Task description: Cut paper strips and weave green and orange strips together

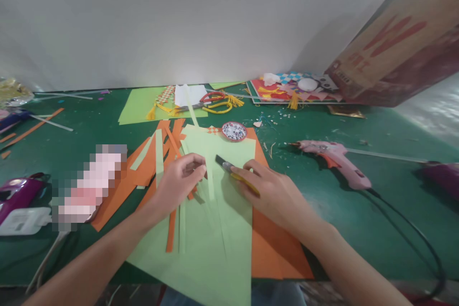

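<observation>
A utility knife with a yellow handle [247, 184] is in my right hand [270, 186], its blade pointing up and left over the light green paper sheet [229, 229]. My left hand [184, 174] is closed, thumb against curled fingers, above the same sheet. Just beside its fingertips lies a narrow pale green strip [211, 184]; whether the fingers grip it is hidden. Orange paper [279, 253] lies beneath the green sheet on the right. To the left are several cut strips, one a long orange strip [171, 234].
A pink glue gun [340, 160] with a black cord lies at right. Red-and-yellow-handled scissors [215, 100] and a round dish of small beads [234, 131] sit beyond the sheet. A blurred-out phone-like object [91, 184] is at left. A paper bag [398, 48] leans at upper right.
</observation>
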`<state>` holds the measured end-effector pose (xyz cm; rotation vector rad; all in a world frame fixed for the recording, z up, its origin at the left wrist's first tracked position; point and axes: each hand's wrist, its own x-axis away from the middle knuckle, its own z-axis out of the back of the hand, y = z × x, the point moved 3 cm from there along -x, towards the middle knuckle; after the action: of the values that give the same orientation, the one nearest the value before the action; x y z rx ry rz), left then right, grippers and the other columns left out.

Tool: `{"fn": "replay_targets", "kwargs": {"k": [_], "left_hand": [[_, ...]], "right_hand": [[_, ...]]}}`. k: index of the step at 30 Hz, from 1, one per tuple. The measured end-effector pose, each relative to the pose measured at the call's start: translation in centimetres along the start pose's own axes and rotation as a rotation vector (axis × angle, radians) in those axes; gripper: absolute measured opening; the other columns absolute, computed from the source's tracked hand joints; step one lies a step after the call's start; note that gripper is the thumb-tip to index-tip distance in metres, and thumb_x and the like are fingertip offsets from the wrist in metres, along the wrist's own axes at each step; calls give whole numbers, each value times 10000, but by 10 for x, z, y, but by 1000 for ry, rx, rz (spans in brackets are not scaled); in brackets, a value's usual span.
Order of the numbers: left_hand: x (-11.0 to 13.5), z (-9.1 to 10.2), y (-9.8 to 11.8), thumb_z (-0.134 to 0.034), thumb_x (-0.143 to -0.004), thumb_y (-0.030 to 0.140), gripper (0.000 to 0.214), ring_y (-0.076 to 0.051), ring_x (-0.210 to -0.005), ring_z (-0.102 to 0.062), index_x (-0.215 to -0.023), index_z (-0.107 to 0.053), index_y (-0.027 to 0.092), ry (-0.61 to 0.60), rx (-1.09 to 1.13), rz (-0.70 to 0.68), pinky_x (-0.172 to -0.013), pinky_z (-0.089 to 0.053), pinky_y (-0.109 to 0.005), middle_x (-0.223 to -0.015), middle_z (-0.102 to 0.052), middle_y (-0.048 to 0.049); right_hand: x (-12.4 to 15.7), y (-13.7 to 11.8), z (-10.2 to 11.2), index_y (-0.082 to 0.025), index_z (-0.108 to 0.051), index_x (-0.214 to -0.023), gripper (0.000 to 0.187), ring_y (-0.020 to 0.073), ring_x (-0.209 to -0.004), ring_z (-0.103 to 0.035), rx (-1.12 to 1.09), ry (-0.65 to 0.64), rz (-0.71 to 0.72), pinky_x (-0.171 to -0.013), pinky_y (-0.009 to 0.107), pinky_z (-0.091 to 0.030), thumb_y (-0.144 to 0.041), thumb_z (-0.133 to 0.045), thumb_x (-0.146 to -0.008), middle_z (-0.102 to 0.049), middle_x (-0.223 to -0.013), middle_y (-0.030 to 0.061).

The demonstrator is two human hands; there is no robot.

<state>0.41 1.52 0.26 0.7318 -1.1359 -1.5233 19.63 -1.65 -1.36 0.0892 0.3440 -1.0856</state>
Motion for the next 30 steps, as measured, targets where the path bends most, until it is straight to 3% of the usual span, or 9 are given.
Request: {"fn": "replay_targets", "kwargs": {"k": [15, 20, 23, 27, 30], "left_hand": [[-2, 0, 2, -555, -780, 311, 131, -127, -585, -618, -748, -579, 186, -19, 15, 12, -553, -511, -240, -662, -633, 0], [-3, -1, 0, -536, -810, 329, 157, -106, -465, -556, -799, -582, 179, -41, 27, 104, -398, -430, -203, -635, -639, -4], [-3, -2, -2, -516, -816, 295, 133, -115, -441, -544, -806, -574, 176, -22, -34, 129, -385, -428, -207, -550, -592, 14], [-3, -1, -3, -511, -832, 283, 119, -106, -448, -522, -833, -580, 186, 54, -354, -34, -419, -434, -214, -594, -586, 17], [-1, 3, 1, -479, -869, 261, 144, -128, -564, -579, -894, -602, 191, 136, -631, -301, -531, -476, -248, -733, -637, -20]], "right_hand": [[2, 1, 5, -173, -653, -1107, 313, 122, -620, -618, -38, 84, -2, -477, 219, -423, -211, -402, -924, -654, -877, 62], [1, 5, 8, -151, -622, -1151, 326, 163, -763, -648, -70, 145, -49, -581, 249, -489, -213, -379, -943, -663, -931, 94], [2, 6, 9, -138, -617, -1155, 326, 171, -779, -648, -79, 148, -67, -586, 258, -498, -210, -381, -941, -663, -937, 101], [2, 6, 7, -158, -633, -1125, 315, 160, -750, -644, -77, 132, -61, -563, 248, -492, -222, -383, -945, -665, -919, 89], [3, 6, 6, -168, -641, -1107, 309, 152, -727, -641, -73, 129, -65, -543, 241, -480, -234, -385, -947, -665, -908, 85]]}}
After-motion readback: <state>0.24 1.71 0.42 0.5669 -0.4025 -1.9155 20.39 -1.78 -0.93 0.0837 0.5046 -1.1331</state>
